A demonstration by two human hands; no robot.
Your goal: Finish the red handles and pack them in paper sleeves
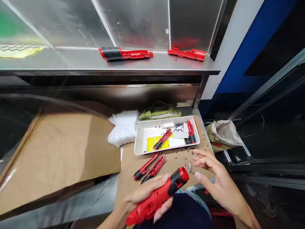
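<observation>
On cardboard (126,168): white tray (166,149), red shells (162,139), black screws (178,128).

No words can be read anywhere. The yellow printed sheet (156,143) in the white tray (138,141) at centre has print too small to make out, and the red tool housing (152,200) at lower centre shows no legible marking.

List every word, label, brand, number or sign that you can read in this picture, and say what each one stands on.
Nothing can be read for certain: the yellow sheet in the white tray bears print too small to read, and the white marks on the red plastic housing are too blurred.
</observation>
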